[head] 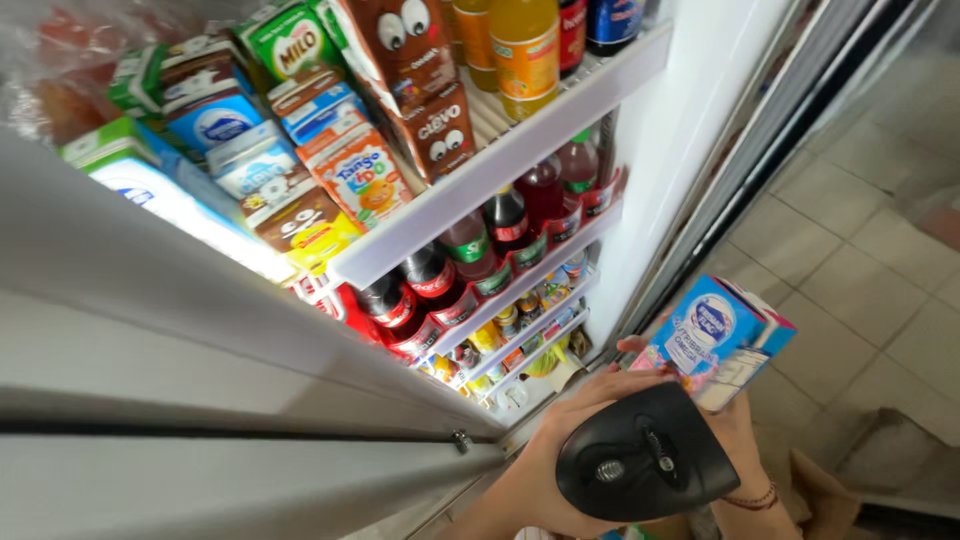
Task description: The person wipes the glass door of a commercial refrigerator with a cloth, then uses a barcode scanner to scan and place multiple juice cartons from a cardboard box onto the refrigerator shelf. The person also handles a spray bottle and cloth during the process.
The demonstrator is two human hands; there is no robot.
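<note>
My left hand [545, 455] comes up from the bottom edge and grips a black handheld scanner [645, 458], whose rounded back faces me. Just to its right, my right hand [742, 432], with a thin red bracelet at the wrist, holds a blue and pink drink carton [715, 335] tilted up above the scanner. The scanner's head sits right below the carton and hides its lower part. Both hands are in front of an open cooler, low at its right side.
The open cooler has white wire shelves [500, 165]: drink cartons [350, 170] on top, dark and red soda bottles [470, 250] below, small cups lower down. The cooler's grey door [150, 330] fills the left. Beige floor tiles [860, 250] and a brown cardboard box [825, 490] are at the right.
</note>
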